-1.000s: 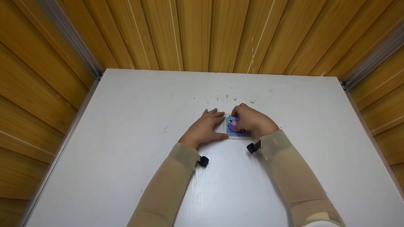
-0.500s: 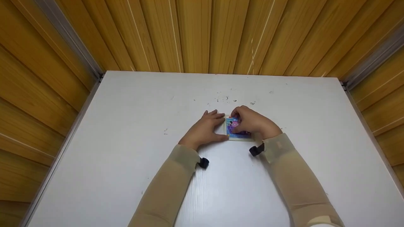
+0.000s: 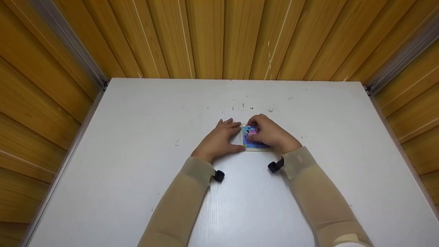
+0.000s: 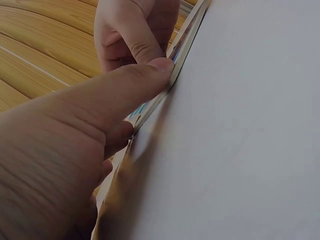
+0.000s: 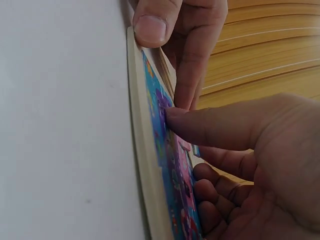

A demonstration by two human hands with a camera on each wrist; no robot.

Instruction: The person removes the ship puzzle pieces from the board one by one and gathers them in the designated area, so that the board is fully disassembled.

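A small flat puzzle board (image 3: 258,149) with a pale wooden rim lies on the white table, its blue, pink and purple cartoon picture partly covered by fingers. My left hand (image 3: 221,139) steadies its left side, fingers fairly straight. In the right wrist view, the left thumb (image 5: 151,30) rests on the rim at the corner. My right hand (image 3: 274,133) reaches over the picture from the right with curled fingers. Its thumb tip (image 5: 177,120) lies on the picture, opposite the fingertips, at a slightly raised puzzle piece (image 5: 184,142); the grip is partly hidden.
The white table (image 3: 137,137) has small dark marks (image 3: 242,105) beyond the board. Yellow wood-panelled walls (image 3: 205,41) enclose its back and sides. Dark wrist mounts (image 3: 218,176) stick out at both sleeves.
The head view has shifted slightly. My right thumb has slid a little to the left over the picture; the left hand stays in place at the board's left side.
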